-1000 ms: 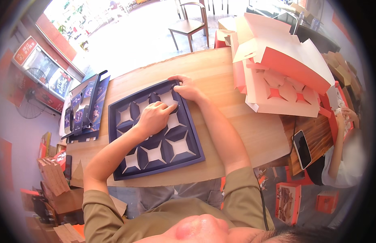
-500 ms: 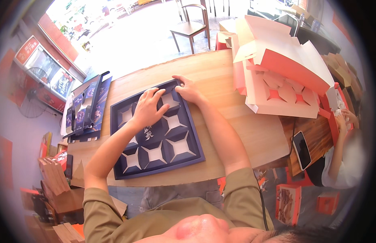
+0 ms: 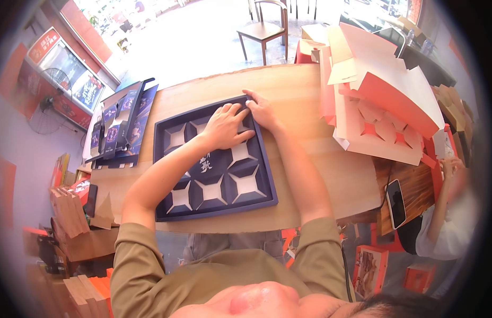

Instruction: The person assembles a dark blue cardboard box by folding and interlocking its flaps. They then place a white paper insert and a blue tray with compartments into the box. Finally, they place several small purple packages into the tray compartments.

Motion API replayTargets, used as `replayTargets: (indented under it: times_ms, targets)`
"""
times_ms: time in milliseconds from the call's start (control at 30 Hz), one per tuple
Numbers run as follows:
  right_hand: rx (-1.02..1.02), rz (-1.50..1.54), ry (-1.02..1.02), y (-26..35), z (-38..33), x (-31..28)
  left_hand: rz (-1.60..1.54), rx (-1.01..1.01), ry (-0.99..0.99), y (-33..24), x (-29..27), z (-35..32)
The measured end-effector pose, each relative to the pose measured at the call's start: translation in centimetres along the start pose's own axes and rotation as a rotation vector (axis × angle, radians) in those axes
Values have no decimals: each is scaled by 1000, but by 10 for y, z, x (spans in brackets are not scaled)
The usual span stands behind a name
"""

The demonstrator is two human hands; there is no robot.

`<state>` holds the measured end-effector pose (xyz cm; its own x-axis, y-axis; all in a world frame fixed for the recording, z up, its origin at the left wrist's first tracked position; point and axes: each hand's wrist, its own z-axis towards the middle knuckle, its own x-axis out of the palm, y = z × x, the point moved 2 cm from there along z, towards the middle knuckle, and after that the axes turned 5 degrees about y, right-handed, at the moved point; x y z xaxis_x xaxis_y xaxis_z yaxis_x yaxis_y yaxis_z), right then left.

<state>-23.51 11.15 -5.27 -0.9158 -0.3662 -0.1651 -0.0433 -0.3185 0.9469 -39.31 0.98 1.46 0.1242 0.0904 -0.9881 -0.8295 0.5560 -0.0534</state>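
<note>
I see the dark blue tray (image 3: 214,159) of white-floored cells lying flat on the counter (image 3: 309,95), its long axis running away from me, and both hands sit at its far right corner, left hand (image 3: 227,126) spread flat inside, right hand (image 3: 261,110) with fingers pressed on the rim.

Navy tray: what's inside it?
The navy tray holds a divider insert of pale, navy-edged cells, all visible ones empty. The left hand and right hand cover the far-right cells, so their contents are hidden.

Navy compartmented tray (image 3: 214,164) — flat on table
</note>
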Motion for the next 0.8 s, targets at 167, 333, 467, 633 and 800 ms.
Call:
replayTargets:
  times_ms: [167, 333, 467, 633, 800]
  targets:
    - [76, -36, 4, -2, 5, 0, 71, -3, -5, -1, -12, -17]
    - [35, -49, -32, -12, 6, -8, 90, 2, 45, 0, -87, -104]
    - [15, 11, -21, -9, 3, 1, 11, -330, 1, 30, -121, -218]
    - [12, -19, -15, -20, 13, -7, -333, -502, 95, 32, -102, -308]
    - [-24, 45, 32, -19, 10, -12, -412, -561, 157, -1, -87, -297]
